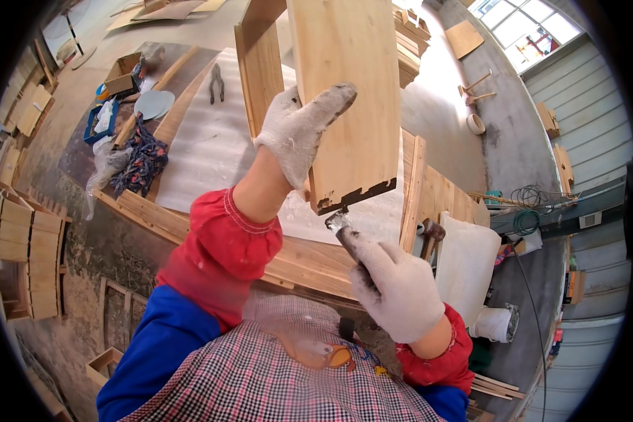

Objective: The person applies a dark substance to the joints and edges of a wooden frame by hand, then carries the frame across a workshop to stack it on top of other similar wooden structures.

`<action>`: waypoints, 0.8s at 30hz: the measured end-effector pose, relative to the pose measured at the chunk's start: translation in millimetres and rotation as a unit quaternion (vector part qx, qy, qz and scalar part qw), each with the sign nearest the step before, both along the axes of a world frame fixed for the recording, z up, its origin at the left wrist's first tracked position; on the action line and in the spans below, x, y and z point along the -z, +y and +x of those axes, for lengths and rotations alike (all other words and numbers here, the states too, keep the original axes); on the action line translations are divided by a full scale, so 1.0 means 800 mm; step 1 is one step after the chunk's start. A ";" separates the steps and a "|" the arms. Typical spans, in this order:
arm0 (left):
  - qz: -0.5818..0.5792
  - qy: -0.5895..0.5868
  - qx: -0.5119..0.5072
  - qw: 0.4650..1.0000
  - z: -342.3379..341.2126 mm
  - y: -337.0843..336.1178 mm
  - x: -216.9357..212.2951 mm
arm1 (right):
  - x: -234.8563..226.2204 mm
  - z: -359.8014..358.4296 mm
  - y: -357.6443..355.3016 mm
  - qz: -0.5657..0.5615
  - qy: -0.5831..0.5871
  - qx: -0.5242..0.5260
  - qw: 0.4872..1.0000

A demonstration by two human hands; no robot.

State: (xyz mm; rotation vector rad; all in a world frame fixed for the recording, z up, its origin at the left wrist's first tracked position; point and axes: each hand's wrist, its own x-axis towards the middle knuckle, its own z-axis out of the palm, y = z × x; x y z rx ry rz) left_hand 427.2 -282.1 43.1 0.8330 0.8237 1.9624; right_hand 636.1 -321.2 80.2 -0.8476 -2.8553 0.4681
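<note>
Gloved fingers (339,100) of my left hand (287,133) clamp the side of one box-like wooden piece (355,137), a dark-stained one laid across its broad face, the others mostly hidden; that forearm slants up and rightward from my red cuff; my right hand (401,285) sits lower, its forearm angled up and leftward, the fingers pinching one small tool (337,221), its shiny tip close below the dark, ragged band along the piece's near edge, though I cannot tell whether they touch; the piece stands in front of me, over one white sheet (197,151) spread on the wooden counter (309,261); to my left I count one pair of pliers (216,84) on the sheet, one patterned cloth (142,160), one blue crate (91,128) and one open cardboard box (122,79); to my right, one hammer (432,232) and one white bucket (492,325).
</note>
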 end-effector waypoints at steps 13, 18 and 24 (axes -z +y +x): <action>0.018 -0.006 0.010 1.000 0.002 -0.001 0.010 | -0.044 0.004 0.060 0.141 -0.125 -0.073 0.979; -0.002 -0.011 0.026 1.000 0.001 -0.005 0.005 | -0.050 0.029 0.091 0.146 -0.134 -0.041 0.979; 0.156 0.269 -0.151 0.938 -0.012 0.010 0.031 | -0.051 0.059 0.106 0.147 -0.133 0.021 0.980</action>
